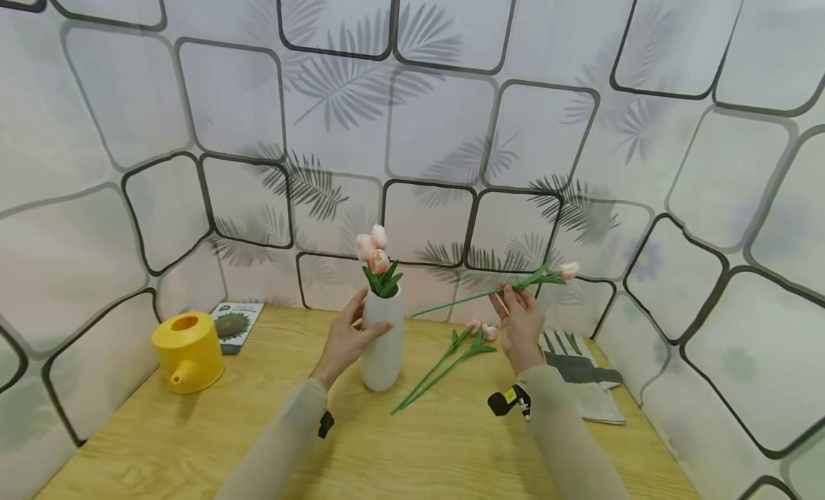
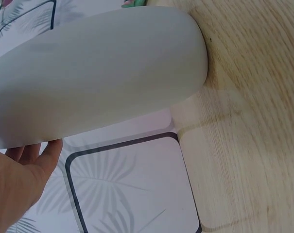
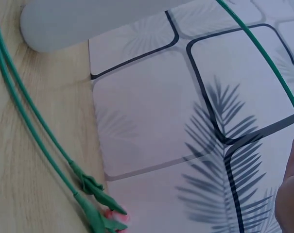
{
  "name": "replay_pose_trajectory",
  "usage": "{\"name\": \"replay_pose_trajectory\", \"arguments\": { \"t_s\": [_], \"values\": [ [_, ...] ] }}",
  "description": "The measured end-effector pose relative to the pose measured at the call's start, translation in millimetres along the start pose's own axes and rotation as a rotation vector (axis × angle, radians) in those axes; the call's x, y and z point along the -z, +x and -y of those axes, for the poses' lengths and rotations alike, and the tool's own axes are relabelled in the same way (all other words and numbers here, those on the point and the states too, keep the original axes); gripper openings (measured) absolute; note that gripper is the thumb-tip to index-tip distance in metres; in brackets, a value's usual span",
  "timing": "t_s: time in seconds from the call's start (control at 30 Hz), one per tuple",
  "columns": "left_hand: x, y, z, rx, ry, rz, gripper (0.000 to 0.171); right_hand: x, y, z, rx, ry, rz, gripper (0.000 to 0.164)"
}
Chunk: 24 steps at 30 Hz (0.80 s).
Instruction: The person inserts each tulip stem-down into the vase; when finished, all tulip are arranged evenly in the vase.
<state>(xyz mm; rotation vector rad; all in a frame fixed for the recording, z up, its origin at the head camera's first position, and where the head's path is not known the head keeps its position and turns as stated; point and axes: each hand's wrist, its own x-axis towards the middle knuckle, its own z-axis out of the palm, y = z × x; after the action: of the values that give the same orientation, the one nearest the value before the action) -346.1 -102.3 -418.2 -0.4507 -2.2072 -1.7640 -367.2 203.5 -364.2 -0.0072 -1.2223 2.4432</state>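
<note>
A white vase (image 1: 382,342) stands upright on the table, with pink-and-white artificial tulips (image 1: 374,251) and green leaves rising from its mouth. My left hand (image 1: 351,339) grips the vase's upper body, thumb across its front; in the left wrist view the fingers (image 2: 48,158) go behind the vase (image 2: 103,73). To the right, my right hand (image 1: 520,324) pinches the stem of a single tulip (image 1: 541,275) in the air, its bloom pointing right and its bare stem end toward the vase. Two more tulips (image 1: 445,367) lie on the table between the vase and my right hand.
A yellow watering can (image 1: 189,353) stands at the table's left, beside a packet with a sunflower-like picture (image 1: 235,324). Behind my right forearm lies a grey-and-white cloth item (image 1: 586,378). Patterned curtain-like walls (image 1: 445,127) enclose the wooden table (image 1: 412,450) at the back and sides.
</note>
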Motion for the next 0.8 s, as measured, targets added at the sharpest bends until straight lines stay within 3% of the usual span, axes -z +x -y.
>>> {"name": "replay_pose_trajectory", "arguments": {
  "t_s": [0.2, 0.47, 0.63, 0.8],
  "values": [
    [1.2, -0.7, -4.2, 0.008, -0.002, 0.011, 0.088, -21.3, -2.1, 15.1, 0.02, 0.041, 0.021, 0.016],
    [-0.6, -0.4, 0.7, 0.008, 0.003, 0.008, 0.089, -44.0, 1.2, 19.8, 0.036, 0.079, 0.034, 0.013],
    [-0.2, -0.2, -0.5, 0.012, 0.0, 0.002, 0.09, -55.9, 4.7, 20.3, 0.06, 0.048, 0.074, 0.02],
    [0.4, -0.5, -1.2, 0.02, -0.003, 0.003, 0.092, -65.5, 7.7, 20.4, 0.094, -0.018, 0.098, 0.015]
  ]
}}
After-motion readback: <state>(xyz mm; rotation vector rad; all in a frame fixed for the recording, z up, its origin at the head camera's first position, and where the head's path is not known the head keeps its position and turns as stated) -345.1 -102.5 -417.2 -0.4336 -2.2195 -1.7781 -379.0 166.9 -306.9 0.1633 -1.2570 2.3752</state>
